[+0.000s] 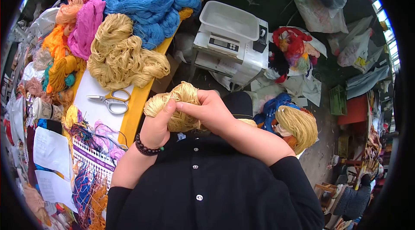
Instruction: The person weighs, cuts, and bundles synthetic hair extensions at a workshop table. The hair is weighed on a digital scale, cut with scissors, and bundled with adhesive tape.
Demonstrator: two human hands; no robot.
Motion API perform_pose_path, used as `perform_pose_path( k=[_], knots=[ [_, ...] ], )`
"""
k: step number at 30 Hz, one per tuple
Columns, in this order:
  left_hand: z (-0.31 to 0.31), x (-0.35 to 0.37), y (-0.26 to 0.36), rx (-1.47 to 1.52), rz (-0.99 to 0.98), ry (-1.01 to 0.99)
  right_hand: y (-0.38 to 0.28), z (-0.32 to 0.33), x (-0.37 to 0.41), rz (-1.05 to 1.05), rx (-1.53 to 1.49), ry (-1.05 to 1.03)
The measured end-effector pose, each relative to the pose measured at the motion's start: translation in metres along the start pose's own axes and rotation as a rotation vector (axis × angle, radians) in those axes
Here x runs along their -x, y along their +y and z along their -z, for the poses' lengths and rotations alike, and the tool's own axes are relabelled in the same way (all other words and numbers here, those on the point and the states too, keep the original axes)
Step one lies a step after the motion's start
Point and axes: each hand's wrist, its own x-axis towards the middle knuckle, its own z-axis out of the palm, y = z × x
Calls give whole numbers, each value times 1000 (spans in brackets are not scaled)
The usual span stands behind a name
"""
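A hank of pale gold yarn is held in front of my chest, between both hands. My left hand, with a dark beaded bracelet at the wrist, is closed on the hank's left side, thumb pressed on top. My right hand grips the right side, its thumb nearly meeting the other thumb. Some fingers are hidden behind the yarn. Left of the hands, scissors with one yellow and one grey handle lie on white paper. A large heap of the same gold yarn lies beyond them.
Blue yarn and pink yarn are piled at the back left. A digital scale with a white tray stands ahead. To the right is another gold hank on a pile. A person is far off at lower right.
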Motion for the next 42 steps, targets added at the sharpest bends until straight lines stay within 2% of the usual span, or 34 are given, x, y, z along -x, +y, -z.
perform_pose_path(
  k=[5, 10, 12, 13, 14, 15, 16, 17, 18, 19, 21, 22, 23, 24, 25, 26, 27, 28, 29, 30, 31, 32, 34, 37, 42],
  knots=[
    [11, -2, -9, -168, -37, -1, 3, -1, 4, -20, -171, -2],
    [9, -4, -5, -257, -119, 65, 6, 2, -2, 78, -386, 78],
    [5, -8, 11, -136, 2, -54, -3, 17, -9, 0, -475, 41],
    [9, -9, 18, -39, 9, -88, -18, 23, -9, -36, -520, 19],
    [17, -9, 29, 129, 13, -155, -38, 27, -2, 21, -528, -85],
    [21, -8, 41, 188, -66, -220, -68, 26, 11, 41, -424, -132],
    [26, -4, 59, 36, -218, -246, -87, 29, 26, 128, -247, -101],
    [54, -7, 68, 203, -328, -267, -103, 31, 40, 202, -151, -9],
    [43, -2, 85, 687, -188, -313, -108, 44, 47, 210, -202, -19],
    [37, -6, 96, 813, -119, -466, -110, 54, 53, 170, -244, 44],
    [74, -12, 104, 827, -173, -385, -100, 92, 60, 97, -186, 193],
    [107, -14, 106, 756, -214, -314, -103, 107, 71, 216, -157, 322],
    [137, -19, 111, 449, -295, -199, -113, 121, 86, 304, -351, 254],
    [163, -23, 113, 317, -338, -234, -119, 135, 102, 360, -361, 267],
    [183, -29, 112, 307, -352, -91, -123, 141, 112, 402, -327, 378],
    [214, -37, 115, 201, -284, -330, -123, 145, 122, 393, -334, 480],
    [200, -41, 117, 182, -236, -473, -119, 155, 129, 381, -330, 506],
    [208, -34, 120, -412, -501, -304, -118, 158, 134, 410, -271, 594],
    [212, -54, 116, -978, -799, -103, -120, 160, 140, 410, -357, 635],
    [184, -108, 97, -915, -807, -208, -119, 165, 149, 461, -438, 528],
    [159, -151, 79, -851, -806, -295, -127, 151, 161, 484, -328, 646],
    [131, -183, 64, -799, -802, -374, -120, 159, 169, 489, -403, 547],
    [83, -228, 44, -729, -782, -491, -112, 165, 185, 487, -478, 530],
    [46, -256, 36, -690, -754, -574, -101, 194, 212, 552, -522, 658],
    [20, -275, 37, -665, -695, -625, -92, 247, 272, 620, -594, 856]
  ],
)
